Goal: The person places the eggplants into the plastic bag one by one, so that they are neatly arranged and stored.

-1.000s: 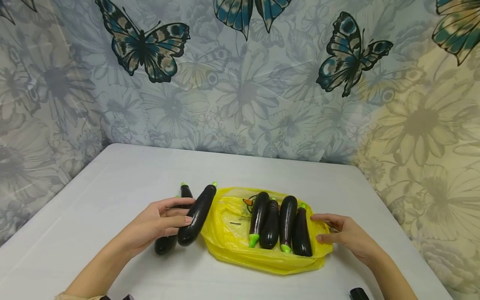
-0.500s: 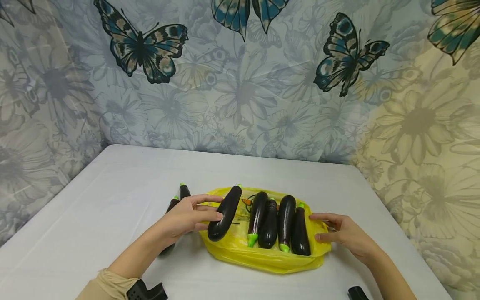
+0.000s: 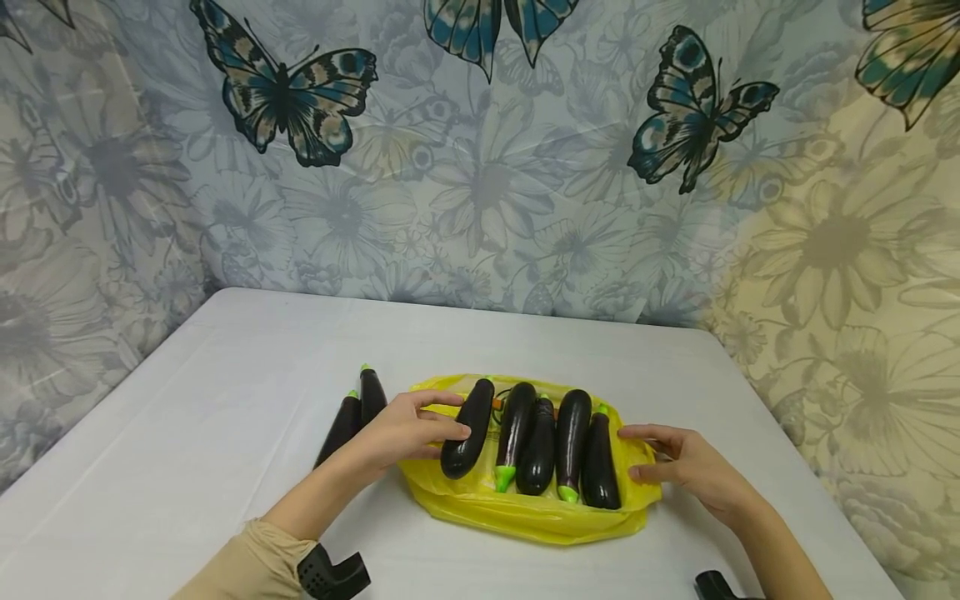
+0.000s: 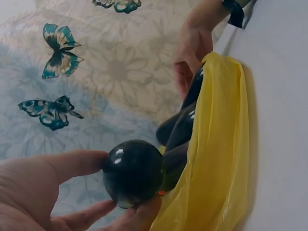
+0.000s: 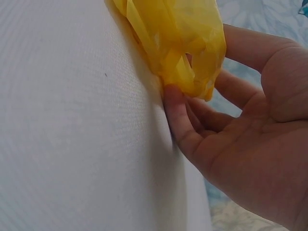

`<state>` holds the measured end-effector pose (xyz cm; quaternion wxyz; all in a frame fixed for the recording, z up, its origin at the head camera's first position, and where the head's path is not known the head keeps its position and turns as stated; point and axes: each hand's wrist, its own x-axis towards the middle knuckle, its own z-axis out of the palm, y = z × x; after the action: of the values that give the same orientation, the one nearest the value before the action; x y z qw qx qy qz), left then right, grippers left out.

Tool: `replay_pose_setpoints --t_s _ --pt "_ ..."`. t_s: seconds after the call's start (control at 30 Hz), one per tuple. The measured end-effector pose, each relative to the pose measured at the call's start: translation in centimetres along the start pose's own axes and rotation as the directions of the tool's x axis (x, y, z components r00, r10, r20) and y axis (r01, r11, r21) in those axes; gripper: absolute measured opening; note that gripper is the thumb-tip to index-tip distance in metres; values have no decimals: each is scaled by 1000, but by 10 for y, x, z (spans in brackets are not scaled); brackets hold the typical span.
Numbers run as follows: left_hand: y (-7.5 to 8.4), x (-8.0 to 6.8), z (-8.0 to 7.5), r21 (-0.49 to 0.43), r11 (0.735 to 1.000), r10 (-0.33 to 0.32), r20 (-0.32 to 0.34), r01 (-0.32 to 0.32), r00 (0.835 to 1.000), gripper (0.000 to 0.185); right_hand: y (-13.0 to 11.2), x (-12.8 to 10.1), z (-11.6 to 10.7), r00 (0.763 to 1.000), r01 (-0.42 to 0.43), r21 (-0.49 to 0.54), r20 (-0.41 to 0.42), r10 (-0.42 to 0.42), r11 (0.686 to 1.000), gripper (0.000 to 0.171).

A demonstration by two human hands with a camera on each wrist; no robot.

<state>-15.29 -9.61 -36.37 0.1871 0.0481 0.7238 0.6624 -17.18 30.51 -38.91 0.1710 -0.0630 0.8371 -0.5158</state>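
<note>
Gripping a dark eggplant (image 3: 467,427) between thumb and fingertips, the left hand (image 3: 401,429) holds it over the left end of the yellow plastic bag (image 3: 525,517), its rounded end toward the person. Four more eggplants (image 3: 558,448) lie side by side in the bag, right of the held one. At the bag's right edge the right hand (image 3: 686,467) rests with loosely spread fingers touching the plastic. Left of the bag, two eggplants (image 3: 356,412) lie on the white table (image 3: 225,392). Behind the bag hangs a butterfly-printed backdrop (image 3: 480,167).
</note>
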Motion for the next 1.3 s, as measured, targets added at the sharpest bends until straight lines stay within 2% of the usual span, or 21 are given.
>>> replay_pose_setpoints --t_s 0.3,0.53,0.73,1.0,1.3 --pt "-9 18 14 25 1000 8 9 -8 1000 56 -1 3 0 1000 20 -9 2 -20 1000 63" --pt "-13 22 16 184 982 49 -37 -41 998 54 -3 3 1 1000 26 -24 5 -26 999 62" --pt "-13 22 16 245 968 55 -29 -47 998 55 -2 3 0 1000 22 -2 11 -22 1000 62" --pt "-14 23 15 240 970 42 -21 -36 999 55 -1 3 0 1000 4 -5 2 -4 1000 63" --pt "-16 24 15 200 978 59 6 -59 998 56 1 1 0 1000 -11 -16 -2 11 1000 63"
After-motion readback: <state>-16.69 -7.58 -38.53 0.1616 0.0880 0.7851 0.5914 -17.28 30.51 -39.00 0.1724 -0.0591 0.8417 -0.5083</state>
